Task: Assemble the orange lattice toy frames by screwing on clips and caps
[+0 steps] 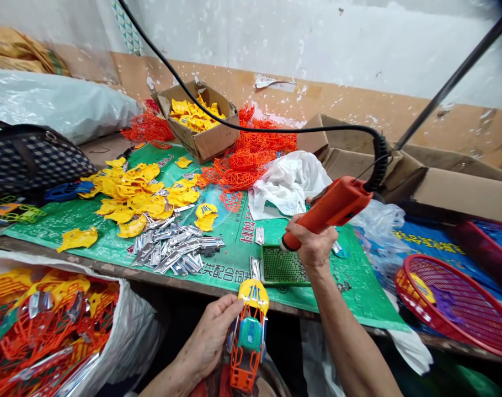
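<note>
At the table's front edge, my left hand [207,336] is closed on a toy car [247,343] with a yellow front piece, an orange lattice frame and a teal middle. My right hand [315,242] grips an orange electric screwdriver [334,207], tilted with its nose down to the left. That nose is over a green tray [271,264] with a grid of small holes, and dark small bits lie at its right side. My wrist partly covers the tray. Left of it are silver strips [172,245] in a heap and a pile of yellow pieces [131,190].
A black cable [234,128] hangs across the view to the screwdriver. Behind stand a cardboard box [213,140] of yellow parts, orange frames [243,162] and a white cloth [290,182]. A red basket [453,303] is at right, a white sack [137,325] of parts at lower left.
</note>
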Demonstrator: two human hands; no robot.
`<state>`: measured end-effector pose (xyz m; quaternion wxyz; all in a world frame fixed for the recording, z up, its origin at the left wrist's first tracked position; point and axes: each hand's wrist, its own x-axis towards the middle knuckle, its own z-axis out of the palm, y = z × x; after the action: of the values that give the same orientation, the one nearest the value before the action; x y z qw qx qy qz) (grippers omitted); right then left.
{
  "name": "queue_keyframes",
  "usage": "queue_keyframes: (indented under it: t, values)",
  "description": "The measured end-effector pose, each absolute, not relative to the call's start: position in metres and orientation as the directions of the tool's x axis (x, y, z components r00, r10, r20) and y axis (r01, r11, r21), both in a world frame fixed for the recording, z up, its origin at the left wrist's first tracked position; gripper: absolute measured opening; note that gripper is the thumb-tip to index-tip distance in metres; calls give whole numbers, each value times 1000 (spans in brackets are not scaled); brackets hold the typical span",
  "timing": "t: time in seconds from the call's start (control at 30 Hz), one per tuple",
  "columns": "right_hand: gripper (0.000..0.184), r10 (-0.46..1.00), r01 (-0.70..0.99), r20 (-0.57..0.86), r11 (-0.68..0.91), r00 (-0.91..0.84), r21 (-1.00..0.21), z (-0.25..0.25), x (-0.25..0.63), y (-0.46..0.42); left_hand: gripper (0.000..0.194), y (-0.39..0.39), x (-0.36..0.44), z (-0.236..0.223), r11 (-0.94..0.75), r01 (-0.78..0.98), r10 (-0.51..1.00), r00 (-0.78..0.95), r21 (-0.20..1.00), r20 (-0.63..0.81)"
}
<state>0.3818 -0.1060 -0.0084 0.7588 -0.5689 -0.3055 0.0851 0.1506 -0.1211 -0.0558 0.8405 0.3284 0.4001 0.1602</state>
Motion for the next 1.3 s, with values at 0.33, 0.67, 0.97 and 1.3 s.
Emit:
queue_keyframes:
  t: [0.33, 0.67, 0.97, 1.3]
  values:
    - [11, 478, 227, 369, 330, 797, -917, -5, 380, -105, 38, -120, 151, -56, 729, 4, 521, 646, 685, -558]
    - [10, 493, 248, 373, 301, 786, -921, -4, 379, -105, 39, -119, 150, -58, 727, 16, 510, 657, 686, -555]
    - [9, 505, 222, 374, 336, 778, -916, -5, 378, -105, 36, -119, 150, -58, 718, 24, 515, 653, 696, -555]
    - [9, 481, 204, 369, 360, 795, -910, -8, 379, -105, 35, -119, 150, -59, 709, 29, 516, 659, 704, -547]
